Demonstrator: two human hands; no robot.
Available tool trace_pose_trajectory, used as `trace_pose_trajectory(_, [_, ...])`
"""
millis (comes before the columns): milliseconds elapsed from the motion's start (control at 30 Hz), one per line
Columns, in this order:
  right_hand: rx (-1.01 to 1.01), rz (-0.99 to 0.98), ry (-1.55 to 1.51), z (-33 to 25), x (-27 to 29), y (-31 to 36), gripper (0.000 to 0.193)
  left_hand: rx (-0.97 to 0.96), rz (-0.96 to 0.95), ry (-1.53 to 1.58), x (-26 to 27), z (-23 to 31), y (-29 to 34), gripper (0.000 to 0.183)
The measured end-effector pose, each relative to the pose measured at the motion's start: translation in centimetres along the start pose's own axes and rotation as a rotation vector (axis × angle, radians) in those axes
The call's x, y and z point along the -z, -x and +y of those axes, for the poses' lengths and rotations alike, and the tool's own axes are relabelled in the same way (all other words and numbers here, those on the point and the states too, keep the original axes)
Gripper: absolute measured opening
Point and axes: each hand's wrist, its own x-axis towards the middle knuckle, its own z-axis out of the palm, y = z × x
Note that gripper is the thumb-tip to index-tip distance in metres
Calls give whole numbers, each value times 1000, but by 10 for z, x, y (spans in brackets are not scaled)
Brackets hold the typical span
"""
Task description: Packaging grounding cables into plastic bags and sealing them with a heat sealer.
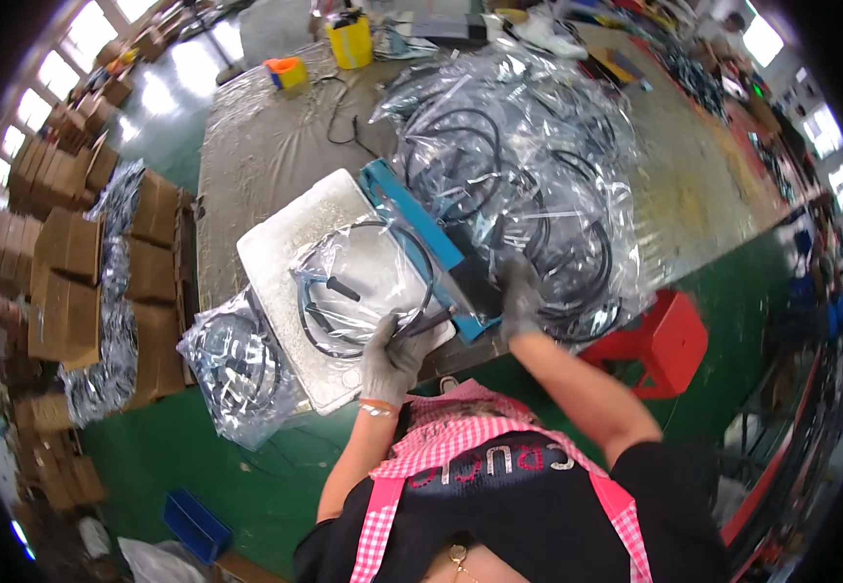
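My left hand (pixel 392 361), in a grey glove, grips the near right edge of a clear plastic bag holding a coiled black cable (pixel 428 262). A dark handle-like piece (pixel 344 289) shows inside that bag. The bag lies on a white foam board (pixel 271 255), against a long blue bag sealer (pixel 412 216). My right hand (pixel 520 296), also gloved, is at the sealer's near right end, beside the heap of bagged cables (pixel 548 209). Its fingers are blurred and partly hidden, so I cannot make out whether they hold anything.
Another bagged cable (pixel 237 364) lies at the table's left edge. A yellow container (pixel 350 44) and an orange-yellow tape dispenser (pixel 286 72) stand at the back. A red stool (pixel 669 340) is at the right, cardboard boxes (pixel 67 282) at the left, a blue bin (pixel 196 525) below.
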Motion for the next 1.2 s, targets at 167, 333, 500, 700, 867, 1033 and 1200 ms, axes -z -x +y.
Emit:
trace_pose_trajectory(167, [-440, -442, 130, 39, 23, 97, 55, -122, 80, 101, 10, 28, 55, 18])
trace_pose_trajectory(333, [-758, -660, -159, 44, -64, 80, 53, -429, 324, -277, 38, 73, 101, 26])
trace_pose_trajectory(500, [-543, -863, 281, 49, -155, 150, 37, -726, 783, -1135, 103, 221, 151, 67])
trace_pose_trajectory(700, [-433, -858, 589, 148, -215, 179, 32, -247, 1230, -2016, 88, 323, 158, 58])
trace_pose_trajectory(867, [-398, -837, 720, 137, -231, 190, 30, -870, 710, -2433, 72, 317, 122, 58])
trace_pose_trajectory(1033, [-459, -887, 716, 105, -225, 190, 34, -1016, 458, -2517, 103, 294, 70, 67])
trace_pose_trajectory(1200, [-419, -901, 712, 72, -202, 175, 39, -1058, 408, -2537, 98, 307, 63, 66])
